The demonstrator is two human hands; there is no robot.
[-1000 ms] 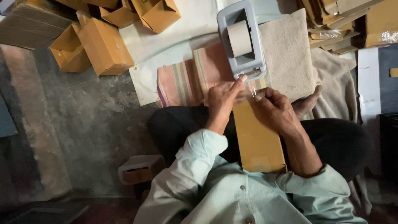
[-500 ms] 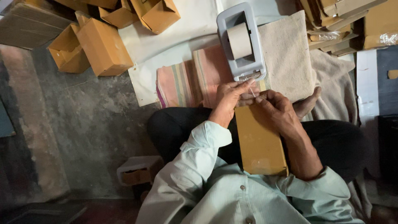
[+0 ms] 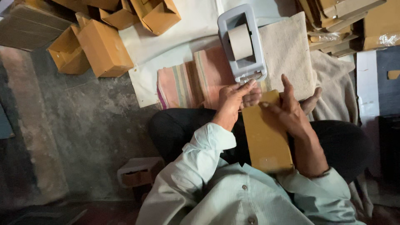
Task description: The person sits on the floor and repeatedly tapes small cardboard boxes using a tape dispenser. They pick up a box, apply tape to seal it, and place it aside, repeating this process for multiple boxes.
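Your left hand (image 3: 235, 100) has moved up to the cutter end of the grey desktop tape dispenser (image 3: 242, 43), its grip pinched narrow on what looks like the tape's free end. Your right hand (image 3: 291, 110), which was bunched beside it a moment ago, now lies spread flat on the long flat brown cardboard box (image 3: 266, 137) across your lap, grip wide. The tape strip itself is too thin to make out. Brown cartons (image 3: 104, 48) sit on the floor.
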